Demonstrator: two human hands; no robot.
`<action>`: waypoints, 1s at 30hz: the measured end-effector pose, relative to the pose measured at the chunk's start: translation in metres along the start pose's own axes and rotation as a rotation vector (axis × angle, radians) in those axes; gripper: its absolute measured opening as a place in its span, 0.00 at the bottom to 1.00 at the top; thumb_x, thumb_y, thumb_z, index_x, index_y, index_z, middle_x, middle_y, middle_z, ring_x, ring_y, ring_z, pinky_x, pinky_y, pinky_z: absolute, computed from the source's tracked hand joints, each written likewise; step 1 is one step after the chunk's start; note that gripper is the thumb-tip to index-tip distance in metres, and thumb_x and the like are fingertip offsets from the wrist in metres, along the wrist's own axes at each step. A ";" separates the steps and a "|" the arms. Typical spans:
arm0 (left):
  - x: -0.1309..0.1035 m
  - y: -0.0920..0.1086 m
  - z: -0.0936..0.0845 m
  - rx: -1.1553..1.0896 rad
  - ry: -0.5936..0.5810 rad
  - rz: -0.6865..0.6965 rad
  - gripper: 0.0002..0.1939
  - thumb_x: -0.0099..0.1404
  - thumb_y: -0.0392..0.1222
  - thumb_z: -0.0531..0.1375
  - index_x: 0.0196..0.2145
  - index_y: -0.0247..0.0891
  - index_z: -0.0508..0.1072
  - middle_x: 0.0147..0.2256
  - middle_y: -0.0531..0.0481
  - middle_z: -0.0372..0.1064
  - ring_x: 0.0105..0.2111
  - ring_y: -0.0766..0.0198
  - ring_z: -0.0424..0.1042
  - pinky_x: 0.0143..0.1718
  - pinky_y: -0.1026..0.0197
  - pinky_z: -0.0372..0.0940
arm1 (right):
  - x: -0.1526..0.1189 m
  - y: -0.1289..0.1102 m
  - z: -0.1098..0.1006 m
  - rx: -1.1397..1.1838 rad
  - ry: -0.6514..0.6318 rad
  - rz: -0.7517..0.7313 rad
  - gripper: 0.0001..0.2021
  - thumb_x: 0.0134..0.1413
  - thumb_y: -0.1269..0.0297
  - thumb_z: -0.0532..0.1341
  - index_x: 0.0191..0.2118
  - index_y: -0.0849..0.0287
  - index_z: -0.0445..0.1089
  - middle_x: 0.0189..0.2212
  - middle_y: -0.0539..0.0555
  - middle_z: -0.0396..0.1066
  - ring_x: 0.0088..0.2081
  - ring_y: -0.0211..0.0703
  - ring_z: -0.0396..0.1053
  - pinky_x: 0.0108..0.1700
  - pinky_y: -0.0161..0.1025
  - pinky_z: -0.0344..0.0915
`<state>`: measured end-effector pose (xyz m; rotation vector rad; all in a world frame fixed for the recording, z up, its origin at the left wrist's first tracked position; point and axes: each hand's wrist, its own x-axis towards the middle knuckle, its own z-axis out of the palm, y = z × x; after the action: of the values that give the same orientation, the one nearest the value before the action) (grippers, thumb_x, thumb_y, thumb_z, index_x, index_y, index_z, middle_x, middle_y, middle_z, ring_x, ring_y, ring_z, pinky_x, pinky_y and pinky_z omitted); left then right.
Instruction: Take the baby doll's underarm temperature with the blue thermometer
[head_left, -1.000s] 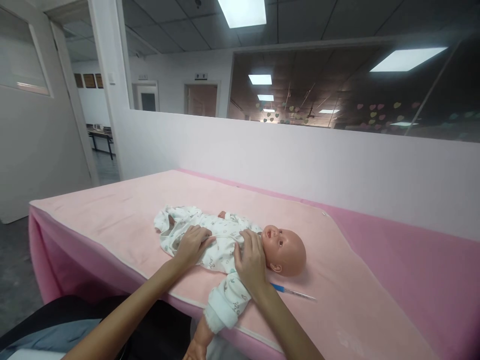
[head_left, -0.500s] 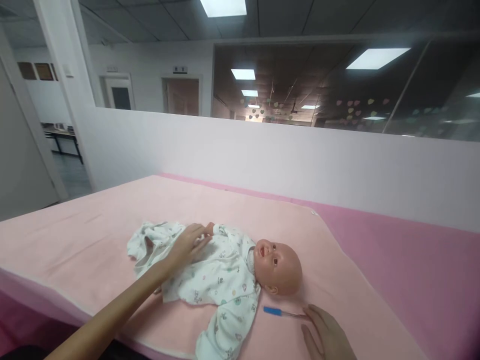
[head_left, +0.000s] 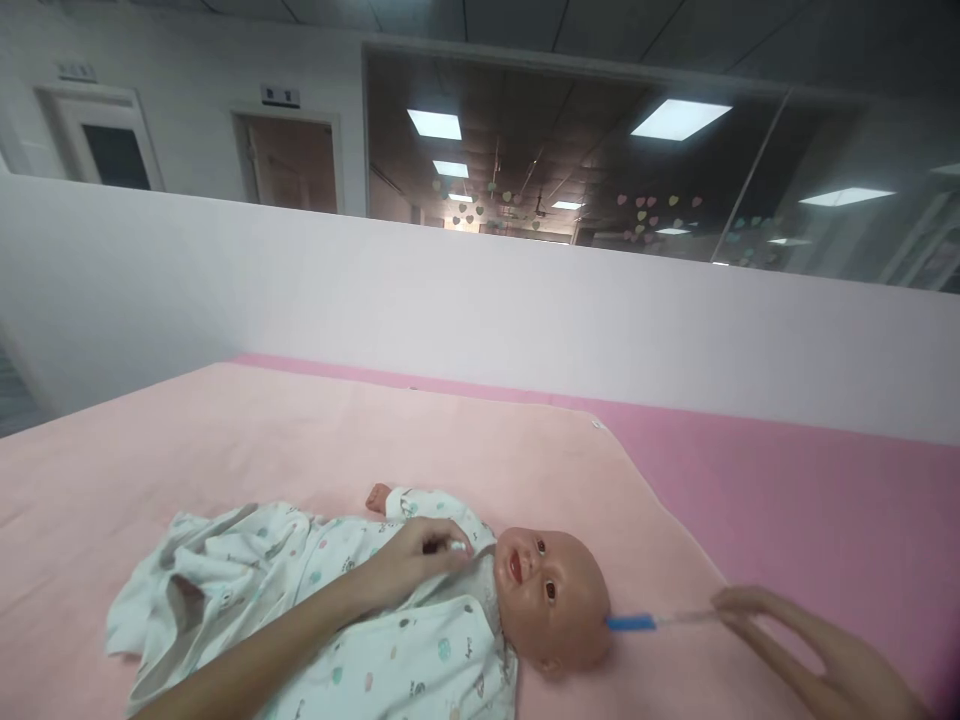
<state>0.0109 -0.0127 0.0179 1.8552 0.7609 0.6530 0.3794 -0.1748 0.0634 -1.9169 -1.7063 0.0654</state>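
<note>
Your two hands are well apart. Your left hand [head_left: 420, 562] rests on the upper chest of the doll [head_left: 553, 600], its thumb and fingers curled inward close to the neck. A small pale bit shows at those fingertips, but you cannot tell from this view whether they are clamped on the cloth. Beside them, a plain greyish patch shows at the neck of the printed white shirt [head_left: 420, 672]

Your right hand [head_left: 821, 650], at the lower right, pinches the far end of a thin clear stick [head_left: 646, 622] between thumb and fingertips. The stick is blurred along its clear part. Its blue end points left and meets the outline of the doll's head; whether it actually touches is unclear

The doll lies on its back on the peach mat [head_left: 300, 430], head toward your right, lower clothing toward your left. One small doll hand [head_left: 378, 498] pokes out of the far sleeve and lies on the mat. A brighter pink cover [head_left: 817, 500] shows beyond the mat's edge, in front of the white wall [head_left: 525, 320]. Above that wall, heart-shaped stickers [head_left: 640, 216] dot the dark glass [head_left: 540, 130]
</note>
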 end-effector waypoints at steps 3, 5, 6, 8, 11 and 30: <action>0.010 -0.011 -0.010 -0.357 0.215 -0.108 0.17 0.54 0.52 0.60 0.31 0.33 0.74 0.28 0.49 0.70 0.30 0.62 0.66 0.31 0.65 0.58 | 0.041 -0.049 -0.024 0.033 -0.097 -0.060 0.14 0.48 0.49 0.57 0.35 0.51 0.71 0.37 0.51 0.73 0.38 0.46 0.70 0.37 0.35 0.67; 0.014 -0.015 -0.015 -0.527 0.279 -0.174 0.18 0.52 0.53 0.62 0.31 0.32 0.74 0.26 0.49 0.71 0.28 0.63 0.68 0.29 0.65 0.59 | 0.061 -0.090 -0.021 0.076 -0.102 -0.122 0.13 0.50 0.50 0.56 0.35 0.52 0.70 0.38 0.51 0.72 0.39 0.45 0.69 0.38 0.35 0.66; 0.015 -0.017 -0.017 -0.597 0.286 -0.194 0.19 0.51 0.52 0.63 0.31 0.32 0.74 0.25 0.48 0.71 0.27 0.63 0.68 0.28 0.65 0.59 | 0.069 -0.110 -0.013 0.096 -0.126 -0.162 0.13 0.51 0.51 0.55 0.35 0.52 0.70 0.38 0.51 0.72 0.39 0.44 0.69 0.39 0.34 0.65; 0.015 -0.017 -0.018 -0.708 0.277 -0.210 0.20 0.49 0.52 0.64 0.31 0.31 0.75 0.24 0.48 0.71 0.24 0.64 0.68 0.27 0.65 0.58 | 0.079 -0.145 0.010 0.097 -0.226 -0.269 0.12 0.55 0.55 0.53 0.35 0.53 0.70 0.37 0.51 0.72 0.39 0.42 0.68 0.40 0.34 0.63; 0.012 -0.017 -0.017 -0.817 0.278 -0.205 0.20 0.47 0.50 0.66 0.32 0.30 0.75 0.23 0.47 0.71 0.23 0.66 0.68 0.25 0.66 0.58 | 0.086 -0.185 0.053 -0.047 -0.294 -0.403 0.11 0.57 0.63 0.51 0.32 0.56 0.70 0.32 0.52 0.72 0.39 0.41 0.67 0.39 0.34 0.60; 0.001 -0.015 -0.010 -0.776 0.070 -0.005 0.18 0.44 0.41 0.69 0.30 0.35 0.65 0.22 0.56 0.65 0.23 0.71 0.65 0.26 0.69 0.57 | 0.067 -0.231 0.130 -0.584 -0.282 -0.583 0.11 0.44 0.82 0.58 0.33 0.61 0.64 0.26 0.53 0.68 0.29 0.40 0.69 0.35 0.36 0.57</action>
<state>0.0012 -0.0011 0.0074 1.1225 0.4554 0.8629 0.1323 -0.0582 0.0775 -1.7432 -2.6378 -0.4481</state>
